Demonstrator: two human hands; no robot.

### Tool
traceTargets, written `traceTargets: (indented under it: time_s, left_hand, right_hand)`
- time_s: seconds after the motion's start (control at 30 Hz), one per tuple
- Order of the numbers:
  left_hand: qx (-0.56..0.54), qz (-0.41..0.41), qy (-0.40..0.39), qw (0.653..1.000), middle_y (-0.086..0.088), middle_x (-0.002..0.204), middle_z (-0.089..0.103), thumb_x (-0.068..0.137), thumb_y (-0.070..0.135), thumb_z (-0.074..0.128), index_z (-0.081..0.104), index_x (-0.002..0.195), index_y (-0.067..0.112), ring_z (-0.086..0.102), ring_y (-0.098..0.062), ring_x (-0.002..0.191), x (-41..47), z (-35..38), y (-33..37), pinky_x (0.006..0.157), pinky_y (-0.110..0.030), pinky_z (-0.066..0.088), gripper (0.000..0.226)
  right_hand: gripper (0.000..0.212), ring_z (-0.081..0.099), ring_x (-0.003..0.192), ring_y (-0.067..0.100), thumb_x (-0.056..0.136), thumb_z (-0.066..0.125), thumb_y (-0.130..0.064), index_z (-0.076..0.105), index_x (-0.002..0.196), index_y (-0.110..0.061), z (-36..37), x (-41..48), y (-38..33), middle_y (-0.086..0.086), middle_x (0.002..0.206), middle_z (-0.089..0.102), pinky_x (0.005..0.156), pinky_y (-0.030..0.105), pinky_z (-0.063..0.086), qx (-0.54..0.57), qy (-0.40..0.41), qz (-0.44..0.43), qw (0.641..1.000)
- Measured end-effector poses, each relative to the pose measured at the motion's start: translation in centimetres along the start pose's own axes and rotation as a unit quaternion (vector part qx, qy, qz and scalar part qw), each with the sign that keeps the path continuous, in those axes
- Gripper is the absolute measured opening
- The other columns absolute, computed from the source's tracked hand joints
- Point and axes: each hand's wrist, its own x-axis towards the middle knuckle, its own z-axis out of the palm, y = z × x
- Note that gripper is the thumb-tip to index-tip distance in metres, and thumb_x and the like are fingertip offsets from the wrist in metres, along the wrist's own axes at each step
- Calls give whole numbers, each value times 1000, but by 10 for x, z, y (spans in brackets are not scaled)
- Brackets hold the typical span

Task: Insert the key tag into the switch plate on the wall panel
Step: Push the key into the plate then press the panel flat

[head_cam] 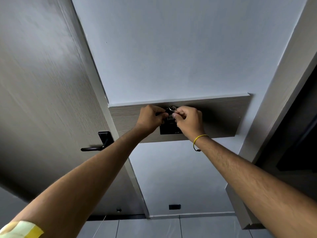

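Observation:
A wood-grain wall panel [223, 115] crosses the white wall at hand height. On it sits a black switch plate [169, 129], mostly hidden behind my hands. The key tag [170, 118] is a dark tag with a white label and a metal ring [172, 108] at its top; it is held against the upper part of the plate. My left hand [150, 118] pinches the tag from the left. My right hand [188, 120] pinches it from the right, fingers by the ring. Whether the tag sits in a slot is hidden.
A grey wood-grain door [42, 100] stands to the left with a black lever handle [97, 146]. A dark doorway [298, 134] opens at the right. A black socket [174, 206] sits low on the wall above the tiled floor [154, 227].

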Motion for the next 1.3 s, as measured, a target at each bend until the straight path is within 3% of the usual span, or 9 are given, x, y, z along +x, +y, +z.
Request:
traceTargets:
  time_s: [0.07, 0.17, 0.4, 0.6, 0.73, 0.87, 1.0, 1.1, 1.3]
  left_hand:
    - [10, 6, 5, 1000, -3, 62, 74, 91, 19, 74, 81, 78, 13, 63, -5, 52, -1, 3, -1, 57, -26, 48, 15]
    - [46, 25, 40, 998, 0, 62, 73, 88, 24, 75, 81, 79, 18, 65, -18, 59, -4, 12, -3, 60, -28, 46, 12]
    - [73, 30, 95, 992, -5, 67, 73, 87, 24, 77, 74, 78, 14, 64, -28, 62, -11, 30, -8, 59, -32, 46, 14]
    - [75, 24, 79, 994, -7, 71, 74, 91, 25, 73, 72, 80, 14, 66, -31, 66, -15, 33, -7, 61, -33, 48, 15]
    - [127, 95, 120, 980, -9, 83, 74, 96, 17, 63, 72, 93, 11, 68, -34, 74, -16, 13, -9, 62, -40, 54, 12]
    - [185, 167, 210, 945, -17, 119, 72, 85, -12, 61, 70, 116, 0, 66, -38, 110, -4, -19, -12, 88, -43, 57, 34]
    - [233, 154, 189, 942, -16, 156, 51, 87, -15, 49, 52, 146, 1, 45, -33, 147, -13, -35, -33, 124, -42, 34, 61]
    - [246, 104, 142, 953, -9, 170, 31, 88, -16, 42, 34, 159, 6, 23, -26, 160, -32, -33, -54, 129, -46, 21, 74]
    - [254, 79, 117, 957, -6, 173, 22, 88, -15, 41, 27, 162, 7, 13, -23, 161, -43, -35, -72, 129, -47, 21, 79]
  right_hand:
    - [6, 66, 65, 9, 83, 75, -15, 75, 82, -9, 1, -1, 5, -4, 71, 71, 64, 22, 50, -8, -6, -10, 1000]
    - [5, 66, 69, 18, 83, 73, -12, 71, 80, -10, 6, -4, 10, 1, 74, 72, 64, 31, 54, -39, 9, -36, 999]
    - [6, 64, 73, 26, 80, 65, -5, 70, 81, -8, 18, -10, 23, 9, 82, 71, 63, 29, 46, -94, 35, -38, 994]
    - [4, 69, 81, 29, 85, 67, -11, 71, 85, -10, 18, -14, 25, 10, 86, 74, 70, 33, 54, -93, 17, -2, 996]
    - [8, 62, 77, 27, 85, 64, -22, 64, 80, -15, -4, -11, 26, 4, 82, 65, 70, 42, 54, -107, 34, -34, 993]
    - [22, 57, 109, 31, 87, 57, -7, 65, 107, -7, -39, 11, 16, 11, 112, 62, 99, 39, 50, -162, 99, -157, 969]
    - [37, 52, 125, 35, 89, 52, -4, 59, 126, -3, -64, 25, 23, 14, 133, 55, 110, 43, 45, -249, 81, -189, 946]
    - [41, 54, 125, 36, 90, 54, -5, 55, 131, -2, -81, 18, 42, 14, 133, 53, 111, 41, 45, -321, 44, -186, 927]
    - [61, 44, 143, 34, 89, 54, -5, 43, 148, -2, -95, 9, 56, 14, 147, 47, 123, 41, 36, -380, 14, -177, 908]
